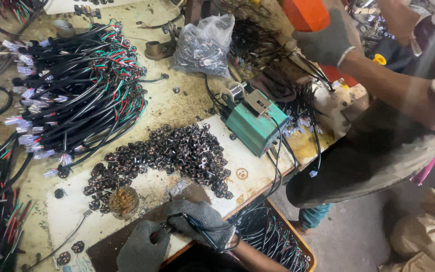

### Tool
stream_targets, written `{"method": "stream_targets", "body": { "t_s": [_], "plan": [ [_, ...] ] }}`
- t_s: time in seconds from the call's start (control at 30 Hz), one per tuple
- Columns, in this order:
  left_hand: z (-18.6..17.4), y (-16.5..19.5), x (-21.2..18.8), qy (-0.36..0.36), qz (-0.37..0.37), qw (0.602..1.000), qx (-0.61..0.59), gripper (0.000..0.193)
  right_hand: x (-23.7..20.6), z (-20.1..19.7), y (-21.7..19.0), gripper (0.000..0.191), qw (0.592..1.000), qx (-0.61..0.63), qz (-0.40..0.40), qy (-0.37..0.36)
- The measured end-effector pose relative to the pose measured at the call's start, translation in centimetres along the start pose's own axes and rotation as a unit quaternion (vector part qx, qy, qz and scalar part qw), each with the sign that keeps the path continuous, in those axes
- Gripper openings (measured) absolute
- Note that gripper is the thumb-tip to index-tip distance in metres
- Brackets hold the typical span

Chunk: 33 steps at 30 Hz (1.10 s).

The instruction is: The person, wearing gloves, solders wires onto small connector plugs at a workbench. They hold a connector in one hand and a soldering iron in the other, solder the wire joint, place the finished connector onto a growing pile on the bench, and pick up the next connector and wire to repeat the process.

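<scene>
A soldering iron is gripped in the gloved right hand, fingers wrapped tight round its handle, with the cord looped under the wrist. The gloved left hand is closed on a small black part, pinched at the fingertips; the exact pinch is mostly hidden by the glove. Both hands are held over a dark work board at the near edge of the bench.

The small part is judged light, stiff and easily dropped; it is best pinched by its rim, away from the metal pins, which would be hot near the tip. The iron is judged light and rigid, to be held only on the insulated handle, never toward the tip. Its cord is soft and could snag.

A heap of like black parts is spread just beyond the board. A small pot of brownish stuff is set just left of the hands. A green box-shaped unit with a wire spool is seen to the right of the heap. A big bundle of black, red and green wires is piled at upper left. A clear bag of parts is lying at the top. A crate of wires is sitting below the bench edge.

Another person's gloved hand is raised at upper right, closed on an orange thing.
</scene>
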<state>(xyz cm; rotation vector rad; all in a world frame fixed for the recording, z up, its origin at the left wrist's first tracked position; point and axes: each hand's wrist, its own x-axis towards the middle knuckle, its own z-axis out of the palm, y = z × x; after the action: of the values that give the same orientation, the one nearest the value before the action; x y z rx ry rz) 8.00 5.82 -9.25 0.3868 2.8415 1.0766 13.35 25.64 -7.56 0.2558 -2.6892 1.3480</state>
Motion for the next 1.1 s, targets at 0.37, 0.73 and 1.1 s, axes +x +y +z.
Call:
{"method": "stream_targets", "body": {
  "t_s": [0.37,0.73,1.1],
  "plan": [
    [0.8,-0.7,-0.2,-0.004,0.019,1.000,0.006,0.023,-0.6,0.2,0.3,0.034,0.980,0.196,0.029,0.025],
    [0.3,-0.8,-0.2,-0.043,0.018,0.999,-0.017,0.022,-0.4,-0.4,-0.2,0.029,1.000,0.015,0.015,0.001],
    [-0.6,0.4,0.4,-0.135,-0.066,0.989,0.006,0.019,-0.6,-0.2,0.6,0.039,0.999,0.028,-0.015,0.022]
  ]
}}
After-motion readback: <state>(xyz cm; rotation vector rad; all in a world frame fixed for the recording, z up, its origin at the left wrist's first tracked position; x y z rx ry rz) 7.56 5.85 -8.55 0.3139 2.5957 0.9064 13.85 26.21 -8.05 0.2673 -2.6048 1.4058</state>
